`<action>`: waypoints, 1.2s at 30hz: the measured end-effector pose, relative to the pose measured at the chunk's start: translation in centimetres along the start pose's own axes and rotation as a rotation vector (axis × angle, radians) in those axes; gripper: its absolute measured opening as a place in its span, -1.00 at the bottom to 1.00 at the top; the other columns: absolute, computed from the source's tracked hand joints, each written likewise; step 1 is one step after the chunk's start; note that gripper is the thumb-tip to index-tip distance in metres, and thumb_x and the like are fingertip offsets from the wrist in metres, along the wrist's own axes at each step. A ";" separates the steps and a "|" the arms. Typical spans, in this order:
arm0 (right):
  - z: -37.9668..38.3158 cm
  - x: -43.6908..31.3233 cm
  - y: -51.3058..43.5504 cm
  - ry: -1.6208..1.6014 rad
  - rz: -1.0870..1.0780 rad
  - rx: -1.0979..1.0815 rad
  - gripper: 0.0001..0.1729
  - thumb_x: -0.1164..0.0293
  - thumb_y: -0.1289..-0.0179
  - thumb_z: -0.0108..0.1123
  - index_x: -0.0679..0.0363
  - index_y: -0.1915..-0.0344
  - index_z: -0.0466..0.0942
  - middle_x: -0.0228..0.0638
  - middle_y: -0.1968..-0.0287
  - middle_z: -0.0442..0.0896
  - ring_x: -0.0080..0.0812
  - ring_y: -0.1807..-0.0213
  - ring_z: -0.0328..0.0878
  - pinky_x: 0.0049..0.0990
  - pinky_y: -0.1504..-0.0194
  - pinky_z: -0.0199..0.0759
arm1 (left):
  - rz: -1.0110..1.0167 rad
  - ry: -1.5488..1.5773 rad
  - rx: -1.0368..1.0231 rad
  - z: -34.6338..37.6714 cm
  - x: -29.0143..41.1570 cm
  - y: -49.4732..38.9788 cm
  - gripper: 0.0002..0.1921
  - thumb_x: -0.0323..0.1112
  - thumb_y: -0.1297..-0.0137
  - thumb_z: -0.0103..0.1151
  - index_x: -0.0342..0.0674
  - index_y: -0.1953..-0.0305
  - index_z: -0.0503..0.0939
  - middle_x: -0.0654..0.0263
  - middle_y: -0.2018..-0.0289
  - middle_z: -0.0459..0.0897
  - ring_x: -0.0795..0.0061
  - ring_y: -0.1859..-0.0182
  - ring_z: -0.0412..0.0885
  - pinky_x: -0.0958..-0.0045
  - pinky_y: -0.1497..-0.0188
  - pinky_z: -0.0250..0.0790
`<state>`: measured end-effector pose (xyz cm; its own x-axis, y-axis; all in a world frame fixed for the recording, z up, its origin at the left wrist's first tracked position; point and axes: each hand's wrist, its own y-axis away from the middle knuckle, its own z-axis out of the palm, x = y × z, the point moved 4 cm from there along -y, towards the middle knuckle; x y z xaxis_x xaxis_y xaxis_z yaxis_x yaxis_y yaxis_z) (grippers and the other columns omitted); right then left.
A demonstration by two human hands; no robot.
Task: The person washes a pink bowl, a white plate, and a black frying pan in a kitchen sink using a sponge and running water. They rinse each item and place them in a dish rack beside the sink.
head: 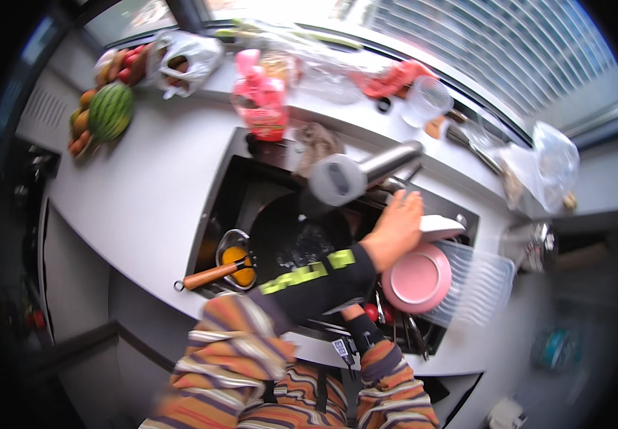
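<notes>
A black pan [301, 241] with a wooden handle [210, 276] sits in the dark sink [210, 214], with some water glinting in it. Above it hangs the blurred head of a metal faucet [392, 161]. My left hand [396, 228] reaches across to the right, its fingers stretched towards the base of the faucet, beside a white dish [440, 227]; whether it touches either is unclear. Only a strip of my right hand [352, 311] shows beneath my left forearm; its fingers are hidden. An upturned pink bowl [416, 278] lies right of my left wrist.
A strainer with something orange-yellow [240, 263] is left of the pan. Utensils [415, 335] and a ribbed clear plastic tray [480, 284] lie at the right. Behind stand a pink bottle [266, 110] and a cloth [317, 143]. A watermelon [111, 111] rests far left, plastic bags [547, 163] far right.
</notes>
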<state>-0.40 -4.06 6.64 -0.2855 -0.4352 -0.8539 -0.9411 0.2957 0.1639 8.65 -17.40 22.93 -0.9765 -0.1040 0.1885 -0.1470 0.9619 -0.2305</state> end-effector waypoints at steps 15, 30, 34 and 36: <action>-0.8 -1.5 0.9 0.129 0.236 -0.118 -0.54 0.34 -0.37 0.16 0.23 -0.22 0.45 -0.18 0.01 0.58 -0.23 -0.14 0.55 -0.32 -0.17 0.42 | -0.121 0.119 0.151 -2.4 1.5 2.9 -0.56 -0.27 -0.34 0.08 -0.36 -0.17 0.58 -0.08 -0.22 0.55 0.10 -0.39 0.41 0.05 -0.46 0.16; 5.5 -6.9 -9.5 -0.324 0.217 0.347 -0.65 0.29 -0.47 0.06 0.27 -0.10 0.52 -0.04 0.15 0.65 -0.09 0.00 0.60 -0.29 -0.09 0.41 | -0.849 0.555 -0.168 -9.2 -17.5 34.9 -0.80 -0.35 -0.44 0.12 -0.35 0.06 0.61 0.08 0.17 0.65 0.17 0.18 0.68 0.27 0.07 0.50; 5.4 0.8 -12.6 -0.603 0.581 0.374 -0.46 0.12 -0.59 -0.10 0.42 -0.01 0.58 -0.03 0.03 0.70 -0.18 -0.04 0.62 -0.33 -0.13 0.40 | -0.665 0.514 -0.273 -3.2 -23.0 31.5 -0.66 -0.29 -0.44 0.12 -0.41 -0.10 0.55 -0.08 0.02 0.63 -0.07 -0.01 0.63 0.17 -0.07 0.49; 5.6 1.7 -14.2 -0.366 0.457 0.478 -0.47 0.12 -0.57 -0.05 0.42 0.00 0.61 0.01 0.02 0.71 -0.15 -0.09 0.63 -0.38 -0.19 0.40 | -0.796 0.508 -0.325 0.4 -25.3 29.9 -0.59 -0.26 -0.39 0.17 -0.42 -0.15 0.53 -0.14 -0.02 0.62 -0.14 -0.09 0.60 0.16 -0.13 0.48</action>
<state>13.48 -4.30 0.09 -0.4713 0.1047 -0.8757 -0.5388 0.7519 0.3799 28.86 13.84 10.88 -0.4178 -0.7014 0.5775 -0.6053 0.6889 0.3988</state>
